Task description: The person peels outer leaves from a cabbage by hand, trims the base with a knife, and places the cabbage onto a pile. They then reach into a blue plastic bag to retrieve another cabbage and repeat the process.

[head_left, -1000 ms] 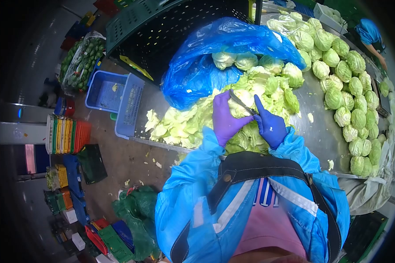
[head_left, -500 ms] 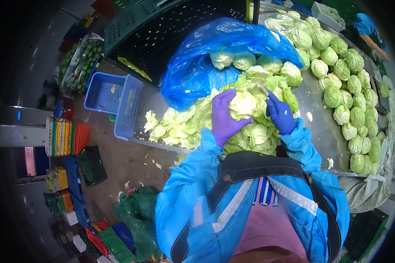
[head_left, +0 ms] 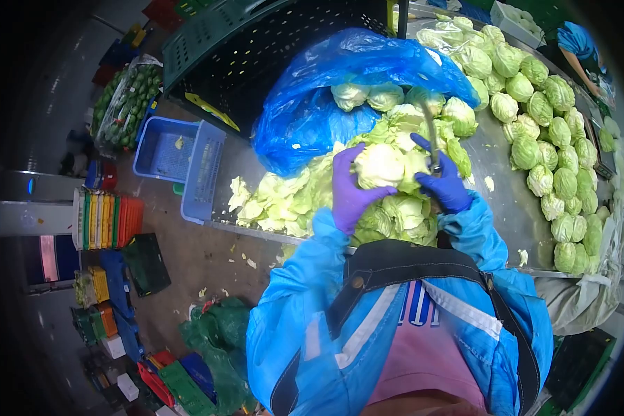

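Note:
A pale, trimmed cabbage [head_left: 380, 166] rests in my left hand [head_left: 351, 191], whose purple-gloved fingers and thumb curve around its left and near sides. My right hand [head_left: 445, 179], in a darker violet glove, grips a knife [head_left: 431, 132] just right of the cabbage. The knife's blade points away from me, slightly blurred, and its handle is mostly hidden by the fingers. Loose cabbage leaves [head_left: 291, 197] are heaped beneath and left of both hands. Beyond them a blue plastic bag [head_left: 312, 90] lies open with several cabbages [head_left: 385, 96] at its mouth.
Many whole cabbages [head_left: 560, 156] cover the right side of the metal table [head_left: 496, 215]. A dark green crate [head_left: 222, 52] stands behind the bag. At left is a blue basket [head_left: 204, 170]. A co-worker's arm [head_left: 581, 69] shows at far right.
The knife has swung away from the cabbage, its blade now pointing up and away. My right fingers have spread somewhat around it. The cabbage has turned slightly in my left hand.

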A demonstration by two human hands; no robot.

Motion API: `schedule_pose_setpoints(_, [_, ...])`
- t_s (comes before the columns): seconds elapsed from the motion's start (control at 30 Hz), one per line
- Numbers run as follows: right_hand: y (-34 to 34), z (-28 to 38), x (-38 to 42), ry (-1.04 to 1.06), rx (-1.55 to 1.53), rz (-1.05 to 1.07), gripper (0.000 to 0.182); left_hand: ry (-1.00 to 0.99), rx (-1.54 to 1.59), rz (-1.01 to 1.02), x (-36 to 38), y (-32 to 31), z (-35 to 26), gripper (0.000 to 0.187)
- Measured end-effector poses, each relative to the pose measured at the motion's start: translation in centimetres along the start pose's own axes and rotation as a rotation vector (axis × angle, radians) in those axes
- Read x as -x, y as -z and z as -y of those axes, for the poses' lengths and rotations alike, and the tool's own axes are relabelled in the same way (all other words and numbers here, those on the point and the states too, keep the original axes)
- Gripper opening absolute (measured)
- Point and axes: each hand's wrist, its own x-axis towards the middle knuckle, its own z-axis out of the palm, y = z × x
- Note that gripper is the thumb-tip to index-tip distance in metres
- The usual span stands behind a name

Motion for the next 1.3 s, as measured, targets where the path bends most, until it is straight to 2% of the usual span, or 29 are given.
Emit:
schedule_pose_setpoints(0.03, [0.1,0.8,0.2,0.009,-0.105,0.001,0.068,0.229,0.278,0.043,-0.1,0.5,0.3,0.087])
schedule_pose_setpoints(0.07, [0.6,1.3,0.1,0.003,-0.155,0.049,0.067,0.229,0.277,0.042,-0.1,1.0,0.5,0.087])
schedule_pose_setpoints(0.13, [2.0,1.4,0.1,-0.056,-0.171,0.080,0.063,0.517,1.012,0.099,-0.3,1.6,0.8,0.078])
schedule_pose_setpoints(0.17, [2.7,1.3,0.2,-0.056,-0.170,0.080,0.063,0.509,1.076,0.174,0.1,1.6,2.7,0.066])
schedule_pose_setpoints(0.2, [3.1,1.4,0.3,-0.049,-0.193,0.091,0.063,0.508,1.077,0.174,0.2,1.7,2.9,0.066])
schedule_pose_setpoints(0.27, [3.9,1.4,0.3,-0.043,-0.215,0.103,0.062,0.808,1.441,0.083,0.5,2.0,3.2,0.059])
schedule_pose_setpoints(0.3, [4.1,1.6,0.3,-0.044,-0.175,0.045,0.062,0.722,1.559,0.133,0.0,1.9,3.4,0.060])
schedule_pose_setpoints(0.33, [4.5,1.8,0.3,-0.046,-0.135,-0.013,0.062,0.721,1.559,0.132,0.1,1.9,3.4,0.060])
schedule_pose_setpoints(0.4, [5.3,0.4,0.0,-0.076,-0.109,-0.041,0.063,0.725,1.386,-0.029,-0.1,1.6,2.5,0.060])
schedule_pose_setpoints(0.43, [4.1,0.6,0.1,0.032,0.051,-0.096,0.064,0.700,1.430,-0.031,-0.3,1.3,2.4,0.052])
schedule_pose_setpoints(0.47, [3.1,0.7,0.0,0.140,0.210,-0.151,0.066,0.702,1.430,-0.030,-0.2,0.9,2.1,0.052])
schedule_pose_setpoints(0.5, [2.5,-0.1,-0.2,0.270,0.245,-0.043,0.072,0.599,1.120,-0.093,0.0,0.3,1.7,0.050])
schedule_pose_setpoints(0.53, [1.3,0.1,0.0,0.366,0.394,-0.026,0.075,0.491,0.809,-0.147,0.1,-0.1,1.4,0.049])
schedule_pose_setpoints(0.57, [-0.4,0.0,0.3,0.424,0.422,-0.049,0.076,0.466,0.613,-0.139,0.2,-0.2,1.3,0.051])
schedule_pose_setpoints(0.6, [-1.5,-0.1,0.4,0.483,0.451,-0.072,0.077,0.465,0.611,-0.134,0.3,-0.5,0.8,0.051])
schedule_pose_setpoints(0.63, [-1.5,-0.6,0.4,0.484,0.450,-0.076,0.077,0.402,0.534,-0.126,0.5,-0.8,0.1,0.052])
schedule_pose_setpoints(0.7, [-1.5,-1.7,0.2,0.322,0.539,-0.173,0.067,0.339,0.455,-0.117,0.7,-0.9,0.1,0.053])
schedule_pose_setpoints(0.73, [-1.1,-1.7,0.0,0.324,0.538,-0.172,0.067,0.365,0.641,-0.139,0.7,-0.7,0.8,0.053])
schedule_pose_setpoints(0.77, [-0.2,-1.6,-0.1,0.198,0.368,-0.128,0.060,0.388,0.828,-0.161,0.7,-0.6,1.3,0.053])
schedule_pose_setpoints(0.8, [0.3,-1.3,-0.1,0.069,0.198,-0.083,0.054,0.388,0.827,-0.165,0.5,-0.4,1.5,0.053])
schedule_pose_setpoints(0.83, [0.7,-1.1,0.2,0.019,0.173,-0.118,0.042,0.442,1.026,-0.153,0.3,0.0,1.7,0.054])
schedule_pose_setpoints(0.87, [0.9,-1.0,0.5,0.017,0.175,-0.115,0.042,0.495,1.226,-0.138,0.2,0.3,1.9,0.055])
schedule_pose_setpoints(0.9, [1.0,-0.9,0.6,0.005,0.102,-0.126,0.040,0.494,1.227,-0.141,0.2,0.6,2.1,0.055])
schedule_pose_setpoints(0.97, [1.6,-1.3,0.6,0.007,0.011,-0.171,0.035,0.624,1.576,-0.104,0.1,1.0,2.4,0.065])
schedule_pose_setpoints(1.0, [1.9,-1.3,0.6,0.010,0.011,-0.170,0.035,0.621,1.575,-0.103,0.6,0.9,3.5,0.065])
schedule_pose_setpoints(1.07, [2.7,-1.1,0.7,-0.046,-0.021,-0.239,0.030,0.107,0.025,-0.114,1.8,0.5,6.2,0.081])
schedule_pose_setpoints(1.1, [3.3,-1.6,0.1,-0.021,-0.026,-0.250,0.023,0.106,0.024,-0.115,1.6,0.5,5.4,0.081])
schedule_pose_setpoints(1.17, [4.2,-2.4,-0.8,0.034,-0.023,-0.267,0.020,-0.068,-0.007,-0.183,1.1,0.6,2.7,0.091])
schedule_pose_setpoints(1.3, [4.5,-2.2,-1.4,0.093,0.024,-0.294,0.016,-0.113,0.091,-0.130,1.2,0.3,2.2,0.089])
